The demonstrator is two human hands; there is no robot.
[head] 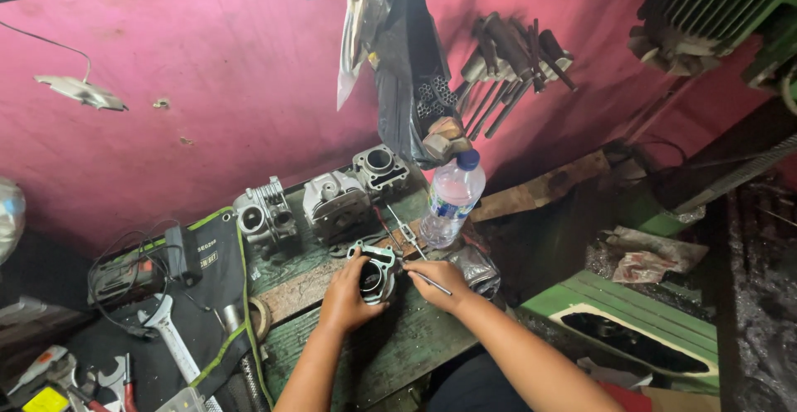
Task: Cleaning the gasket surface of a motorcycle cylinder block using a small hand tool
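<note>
A grey metal engine cylinder with a round bore lies on the green wooden workbench. My left hand grips its left side and holds it steady. Just right of the cylinder, my right hand holds a thin metal rod-like tool whose near end points toward the cylinder. Both forearms reach in from the bottom of the view.
Three more engine cylinders stand in a row behind, against the pink wall. A clear plastic water bottle with a blue cap stands to the right. Wrenches and cables lie on a black mat at left. Tools hang on the wall above.
</note>
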